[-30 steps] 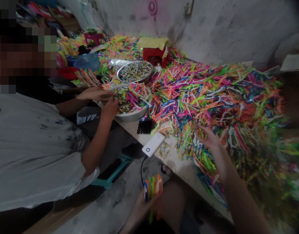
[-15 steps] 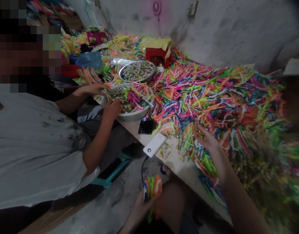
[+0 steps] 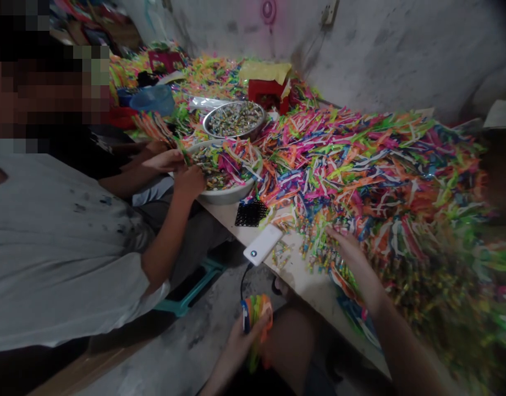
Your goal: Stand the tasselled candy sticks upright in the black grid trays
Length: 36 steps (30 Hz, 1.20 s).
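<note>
Left hand (image 3: 247,335) closed around a bundle of coloured strips (image 3: 257,313), right hand (image 3: 347,250) spread flat on the strip heap (image 3: 360,165) covering the worktop (image 3: 298,275), white power bank (image 3: 262,244) nearby.

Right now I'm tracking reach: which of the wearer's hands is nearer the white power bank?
Left. The left hand, holding a bundle of coloured strips, hangs below the white power bank; the right hand rests farther right in the strip pile.

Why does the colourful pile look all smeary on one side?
Head view: dim light; the strip pile is sharp mid-frame but blurs toward the right edge, where the lens stretches it; the right hand and left hand look dark and soft.
</note>
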Each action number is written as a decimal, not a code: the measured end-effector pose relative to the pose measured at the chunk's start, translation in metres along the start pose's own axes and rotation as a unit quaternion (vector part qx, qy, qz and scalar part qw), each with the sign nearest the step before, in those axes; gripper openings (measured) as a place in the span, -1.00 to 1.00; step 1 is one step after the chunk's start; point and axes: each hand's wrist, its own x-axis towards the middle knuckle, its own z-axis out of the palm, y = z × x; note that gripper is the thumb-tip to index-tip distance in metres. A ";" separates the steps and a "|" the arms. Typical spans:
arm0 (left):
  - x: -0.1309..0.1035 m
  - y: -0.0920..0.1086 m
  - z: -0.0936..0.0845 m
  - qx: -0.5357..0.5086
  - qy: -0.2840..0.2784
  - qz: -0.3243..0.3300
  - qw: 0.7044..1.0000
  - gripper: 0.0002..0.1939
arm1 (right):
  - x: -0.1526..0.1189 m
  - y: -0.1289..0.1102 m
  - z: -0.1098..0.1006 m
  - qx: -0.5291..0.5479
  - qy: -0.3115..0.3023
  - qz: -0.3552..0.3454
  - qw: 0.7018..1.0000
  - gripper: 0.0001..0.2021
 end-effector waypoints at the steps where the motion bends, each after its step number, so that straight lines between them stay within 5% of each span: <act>1: 0.000 0.003 0.002 0.023 -0.006 0.018 1.000 -0.40 | -0.005 0.004 0.004 -0.011 -0.014 0.003 1.000 -0.79; 6: 0.005 0.012 0.016 0.179 -0.049 0.122 0.975 -0.55 | -0.055 0.018 0.004 -0.118 -0.143 0.049 0.982 -0.65; 9: 0.011 0.022 0.023 0.266 -0.087 0.217 0.935 -0.67 | -0.094 0.011 -0.008 -0.171 -0.195 0.062 0.964 -0.59; 11: 0.013 0.032 0.026 0.356 -0.121 0.338 0.863 -0.69 | -0.117 0.001 -0.017 -0.198 -0.195 0.037 0.960 -0.63; 15: 0.004 0.063 0.039 0.474 -0.154 0.546 0.674 -0.60 | -0.159 -0.024 -0.033 -0.259 -0.148 -0.039 0.954 -0.69; 21: -0.032 0.108 0.067 0.483 -0.130 0.690 0.523 -0.67 | -0.219 -0.054 -0.058 -0.319 -0.089 -0.136 0.934 -0.78; 30: -0.076 0.127 0.097 0.503 -0.162 0.740 0.415 -0.70 | -0.266 -0.059 -0.092 -0.328 -0.020 -0.216 0.920 -0.82; 36: -0.092 0.130 0.118 0.476 -0.163 0.779 0.374 -0.72 | -0.294 -0.061 -0.110 -0.318 -0.021 -0.175 0.932 -0.85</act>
